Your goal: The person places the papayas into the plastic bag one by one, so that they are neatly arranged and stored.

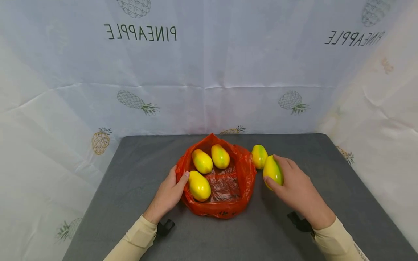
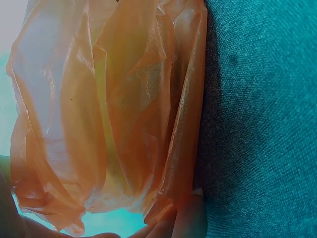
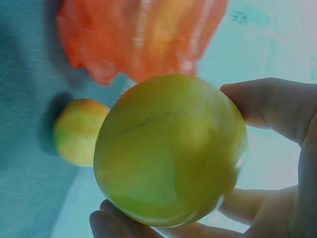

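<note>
A red plastic bag (image 1: 225, 208) stands with its mouth spread wide on the grey table. Inside it lie three yellow mangoes: one at the near left (image 1: 199, 186) and two toward the back (image 1: 202, 161). My left hand (image 1: 169, 192) pinches the bag's left rim, thumb inside; the left wrist view shows the bag's side (image 2: 133, 124) close up. To the right of the bag, my right hand (image 1: 291, 181) grips a yellow-green mango (image 1: 272, 172) between thumb and fingers. Another mango (image 1: 259, 156) rests on the table just behind it, near the bag's right side.
The grey table (image 1: 143, 156) ends at the back against a white cloth (image 1: 202, 72) printed with pineapples. More of the same cloth hangs along the left and right sides. Dark straps (image 1: 166, 227) sit at the wrists.
</note>
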Action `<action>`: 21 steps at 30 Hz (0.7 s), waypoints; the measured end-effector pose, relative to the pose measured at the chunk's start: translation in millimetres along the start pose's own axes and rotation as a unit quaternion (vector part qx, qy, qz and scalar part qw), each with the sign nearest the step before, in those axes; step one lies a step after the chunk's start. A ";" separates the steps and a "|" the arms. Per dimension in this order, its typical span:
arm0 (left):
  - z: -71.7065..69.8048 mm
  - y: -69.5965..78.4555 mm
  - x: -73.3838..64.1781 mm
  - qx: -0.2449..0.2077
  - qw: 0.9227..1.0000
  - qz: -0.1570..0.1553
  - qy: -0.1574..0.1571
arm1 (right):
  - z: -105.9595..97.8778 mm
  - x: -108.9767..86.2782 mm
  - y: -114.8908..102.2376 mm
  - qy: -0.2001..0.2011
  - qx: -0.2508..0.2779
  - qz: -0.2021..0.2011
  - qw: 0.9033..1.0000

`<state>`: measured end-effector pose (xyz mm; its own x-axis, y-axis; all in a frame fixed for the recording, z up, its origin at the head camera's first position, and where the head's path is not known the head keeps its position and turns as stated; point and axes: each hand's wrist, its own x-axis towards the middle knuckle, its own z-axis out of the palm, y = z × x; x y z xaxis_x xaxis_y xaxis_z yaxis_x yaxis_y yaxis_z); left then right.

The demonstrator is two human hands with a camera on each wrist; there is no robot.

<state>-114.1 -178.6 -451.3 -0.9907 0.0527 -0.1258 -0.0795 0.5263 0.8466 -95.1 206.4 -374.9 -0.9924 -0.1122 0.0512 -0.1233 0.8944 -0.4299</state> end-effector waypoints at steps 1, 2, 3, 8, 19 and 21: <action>0.0 0.2 -0.2 0.000 1.000 0.000 0.000 | -2.3 1.0 -2.7 0.002 0.000 -0.004 1.000; -0.1 0.3 -0.4 -0.001 1.000 0.000 0.000 | -5.0 2.1 -5.8 0.003 0.000 -0.008 1.000; -0.1 0.3 -0.5 -0.001 1.000 0.000 0.000 | -7.5 3.2 -9.0 0.004 0.000 -0.011 1.000; -0.1 -0.9 -0.2 -0.003 1.000 0.001 0.001 | -17.2 10.0 -28.6 0.010 0.005 -0.028 1.000; 0.0 -1.7 -1.0 -0.007 1.000 0.000 0.002 | 0.2 24.0 -74.1 0.002 0.017 -0.084 0.996; 0.2 -2.3 -1.0 -0.007 1.000 0.002 0.002 | 7.4 25.5 -79.4 -0.002 0.018 -0.094 0.995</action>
<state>-113.0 -179.7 -453.2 -0.9914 0.0512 -0.1205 -0.0772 0.5149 0.8537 -110.6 129.3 -346.1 -0.9516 -0.2781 0.1311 -0.3072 0.8415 -0.4444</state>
